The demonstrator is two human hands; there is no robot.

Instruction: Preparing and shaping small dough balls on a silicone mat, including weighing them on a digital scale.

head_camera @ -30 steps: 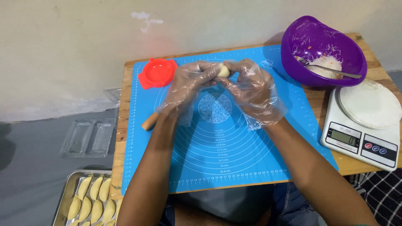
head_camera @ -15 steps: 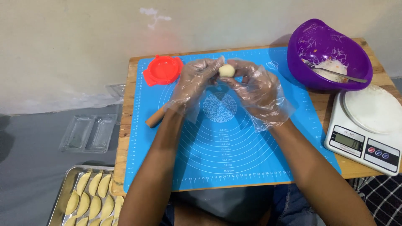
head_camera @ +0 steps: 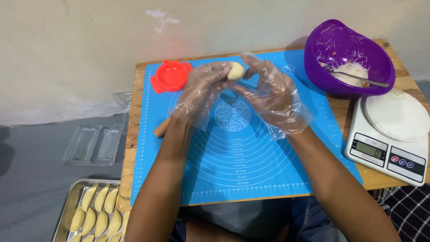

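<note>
Both of my hands wear clear plastic gloves and meet above the far part of a blue silicone mat [head_camera: 242, 157]. Between their fingertips sits a small pale ball of dough [head_camera: 235, 71]. My left hand [head_camera: 204, 89] pinches it from the left, my right hand [head_camera: 268, 89] from the right. A red dumpling press [head_camera: 171, 76] lies open on the mat's far left corner, just left of my left hand. A wooden rolling pin [head_camera: 161, 128] pokes out from under my left wrist.
A purple bowl [head_camera: 347, 56] with white filling and a metal spoon stands at the far right. A white kitchen scale [head_camera: 394, 134] is on the table's right edge. A metal tray [head_camera: 67, 210] with several folded dumplings and a clear plastic container [head_camera: 94, 143] lie on the floor at left.
Both hands stay together around the dough ball, turning it slightly between the fingertips. The view has shifted a little; nothing else has moved.
</note>
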